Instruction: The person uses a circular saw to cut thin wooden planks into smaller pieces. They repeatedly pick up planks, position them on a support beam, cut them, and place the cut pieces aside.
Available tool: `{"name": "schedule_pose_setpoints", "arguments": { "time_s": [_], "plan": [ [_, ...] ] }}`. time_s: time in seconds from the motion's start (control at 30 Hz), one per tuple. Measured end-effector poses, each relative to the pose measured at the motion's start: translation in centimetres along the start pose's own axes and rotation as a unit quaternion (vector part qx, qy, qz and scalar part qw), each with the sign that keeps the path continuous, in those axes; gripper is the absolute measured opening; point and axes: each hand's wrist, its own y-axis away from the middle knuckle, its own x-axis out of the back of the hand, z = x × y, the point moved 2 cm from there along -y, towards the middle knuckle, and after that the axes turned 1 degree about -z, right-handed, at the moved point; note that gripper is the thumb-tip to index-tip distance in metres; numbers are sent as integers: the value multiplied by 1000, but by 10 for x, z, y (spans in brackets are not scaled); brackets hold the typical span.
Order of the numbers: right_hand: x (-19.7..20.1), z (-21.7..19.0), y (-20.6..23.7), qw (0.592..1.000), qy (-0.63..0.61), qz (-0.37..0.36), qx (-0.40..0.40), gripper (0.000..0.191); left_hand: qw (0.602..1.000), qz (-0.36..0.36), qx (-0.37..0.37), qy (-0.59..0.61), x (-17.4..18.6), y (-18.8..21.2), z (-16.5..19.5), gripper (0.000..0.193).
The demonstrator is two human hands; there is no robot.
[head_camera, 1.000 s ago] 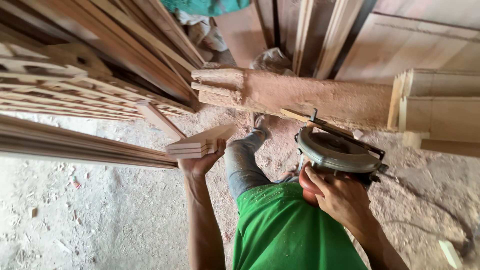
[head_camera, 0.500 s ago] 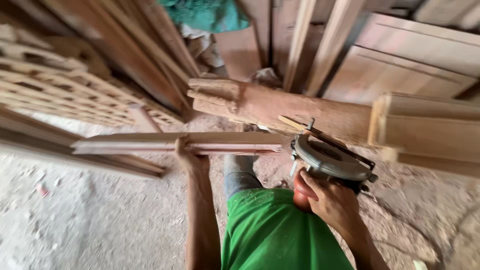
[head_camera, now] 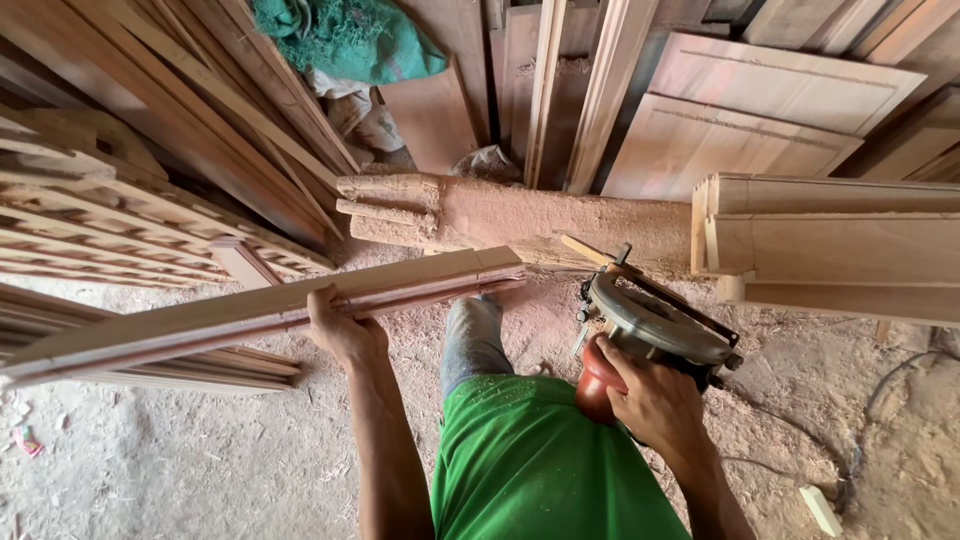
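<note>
My left hand grips a bundle of long reddish wooden strips, held level above the floor with its right end near my foot. My right hand is closed on the orange handle of a circular saw, which hangs just above the sawdust-covered floor to the right of my leg. The saw's round metal guard faces up. A sawdust-covered timber block lies across the floor just beyond both.
Planks and boards lean against the back wall. Wooden lattice frames lie at left, stacked panels at right. A green sack sits up top. A cable trails over the sawdust floor at right.
My left hand has swung the bundle of strips from end-on to lying crosswise, then tilted it with its right end higher. The saw stayed in my right hand, nearly still.
</note>
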Motion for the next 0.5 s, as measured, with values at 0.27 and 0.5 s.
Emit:
{"name": "schedule_pose_setpoints", "arguments": {
  "time_s": [0.27, 0.5],
  "plan": [
    [2, -14, -2, 1000, 16, 27, -2, 72, 993, -16, -96, -65, -13, 17, 22, 77],
    [-2, -24, -11, 1000, 18, 2, 14, 69, 986, -119, -107, 45, 11, 4, 44, 89]
  ]
}}
